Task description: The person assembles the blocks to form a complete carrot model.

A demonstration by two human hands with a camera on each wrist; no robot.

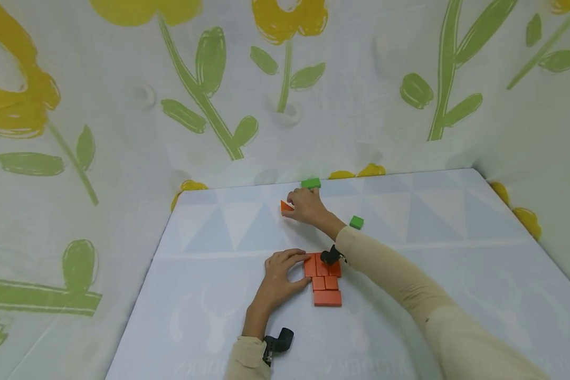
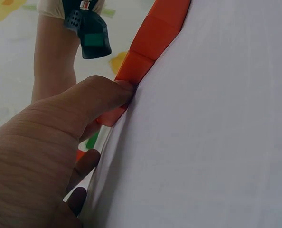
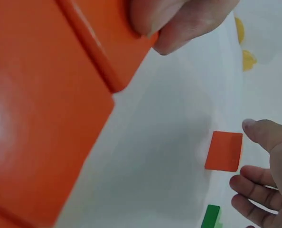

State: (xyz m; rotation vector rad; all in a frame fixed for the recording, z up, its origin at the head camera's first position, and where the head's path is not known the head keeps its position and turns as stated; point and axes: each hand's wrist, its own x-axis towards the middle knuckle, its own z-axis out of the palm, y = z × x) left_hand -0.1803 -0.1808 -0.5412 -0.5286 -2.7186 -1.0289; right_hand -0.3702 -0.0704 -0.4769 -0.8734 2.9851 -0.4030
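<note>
Several flat red blocks (image 1: 327, 298) lie together in a narrow group. My left hand (image 1: 277, 277) is at their upper left, thumb and index finger gripping the ends of the leftmost upper red block (image 1: 310, 267); the left wrist view shows the thumb (image 2: 103, 95) against the blocks' side. Beyond the group, my right hand (image 1: 310, 206) hovers by an orange, triangular-looking block (image 1: 286, 206). In the right wrist view that block (image 3: 224, 151) lies near the thumb of my right hand (image 3: 274, 166), whose fingers are spread and apart from it.
A green block (image 1: 311, 183) lies behind my right hand by the table's far edge. A smaller green block (image 1: 357, 222) is to the right, beside my right forearm. Flower-patterned cloth (image 1: 342, 105) hangs behind the table (image 1: 195, 306). My right sleeve (image 1: 408, 285) reaches over the table.
</note>
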